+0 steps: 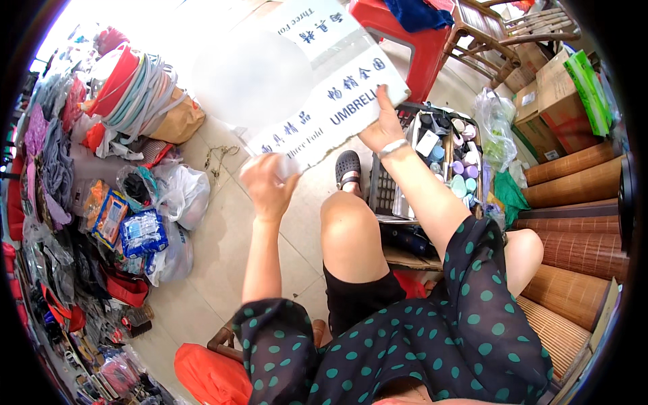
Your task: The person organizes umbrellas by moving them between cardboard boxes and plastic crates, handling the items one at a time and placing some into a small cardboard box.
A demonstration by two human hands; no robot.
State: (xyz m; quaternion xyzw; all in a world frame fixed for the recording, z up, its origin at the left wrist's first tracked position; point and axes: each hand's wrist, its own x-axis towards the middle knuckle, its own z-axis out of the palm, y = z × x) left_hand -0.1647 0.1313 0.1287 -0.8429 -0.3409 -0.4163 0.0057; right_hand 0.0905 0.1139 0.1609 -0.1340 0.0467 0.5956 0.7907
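A white cardboard sheet (358,101) with dark printed lettering and a ragged lower edge is held out in front of me, tilted. My right hand (385,131) grips its right edge, the thumb lying on the printed face. At the sheet's lower left corner is my left hand (270,185), slightly smeared by motion, its fingers closed around a small whitish piece that I cannot make out. A shiny, clear band crosses the sheet's upper part. A pale blurred patch hides the sheet's left side.
Plastic crates with umbrellas (462,152) and small goods stand right of my leg. A red stool (418,54) and bamboo chair (486,34) are beyond. Rolled bamboo mats (574,236) and cardboard boxes (550,101) line the right. Bagged goods (145,233) pile up left.
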